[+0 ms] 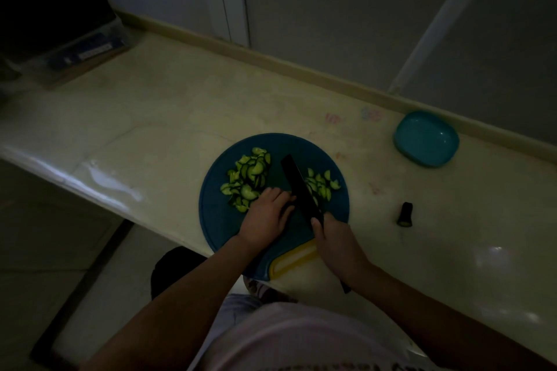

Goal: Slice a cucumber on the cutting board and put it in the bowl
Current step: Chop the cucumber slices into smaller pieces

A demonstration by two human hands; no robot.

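Piled cucumber slices (247,178) cover the cutting board (217,220), the far-right bowl (426,138) unfilled; right hand (337,244) grips the knife (301,190), left hand (266,215) grip unclear.

Cucumber slices (247,178) lie in two heaps on the blue cutting board (217,217).

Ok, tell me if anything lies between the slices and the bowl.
Nothing visible lies on the counter between board and bowl. The knife, held in the right hand, stands between the left pile and the bowl. A cucumber end lies off that path.
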